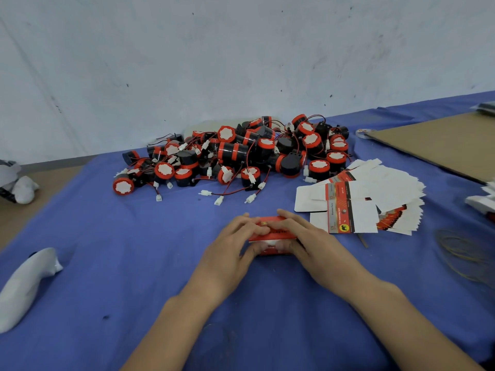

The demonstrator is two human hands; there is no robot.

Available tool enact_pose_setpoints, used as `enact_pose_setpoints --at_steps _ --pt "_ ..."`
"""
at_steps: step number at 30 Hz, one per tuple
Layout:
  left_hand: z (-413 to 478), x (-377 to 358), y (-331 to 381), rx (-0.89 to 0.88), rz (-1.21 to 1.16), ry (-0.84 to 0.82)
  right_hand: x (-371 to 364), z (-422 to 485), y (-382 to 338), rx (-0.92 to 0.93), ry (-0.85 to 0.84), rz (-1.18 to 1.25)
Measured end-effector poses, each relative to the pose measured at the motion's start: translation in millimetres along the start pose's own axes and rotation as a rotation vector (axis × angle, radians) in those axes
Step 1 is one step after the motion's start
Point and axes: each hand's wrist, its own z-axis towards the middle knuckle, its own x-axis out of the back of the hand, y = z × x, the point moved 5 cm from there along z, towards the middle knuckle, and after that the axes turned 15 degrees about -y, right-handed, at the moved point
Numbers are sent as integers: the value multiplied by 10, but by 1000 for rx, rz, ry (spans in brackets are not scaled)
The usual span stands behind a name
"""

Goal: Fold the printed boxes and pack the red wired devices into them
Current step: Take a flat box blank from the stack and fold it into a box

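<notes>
Nearest, on the blue cloth [160,263] that covers the worktop, the left hand [233,245] and the right hand [310,242] hold one small printed box [270,235] between them, in the middle of the scene; the fingers [254,228] of both hands are curled over its red top and meet there; I judge that the step in hand is the folding or closing of this box, but whether a device is already inside I cannot tell; the next move probably calls for tucking the flap fully and gently, since thin card creases easily; at the near left lies a smooth white object [24,287]; farther, to the right, a fanned stack of flat box blanks [375,188] waits, white with red and black print; far behind is the loose pile of red wired devices [241,153], short black cylinders with red rims, pale faces, thin wires and white plugs; the wires look tangled, so lifting one may drag others.
</notes>
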Motion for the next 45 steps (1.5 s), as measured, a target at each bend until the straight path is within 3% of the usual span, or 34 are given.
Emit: enact_pose_setpoints --at_steps 14,26,45 --pt "-17 66 46 -43 -123 81 40 -43 -14 -49 109 54" --pt "-39 58 -2 60 -240 86 14 -43 12 -9 98 109" --pt "-86 66 20 -34 -115 11 -7 -35 78 68 5 55"
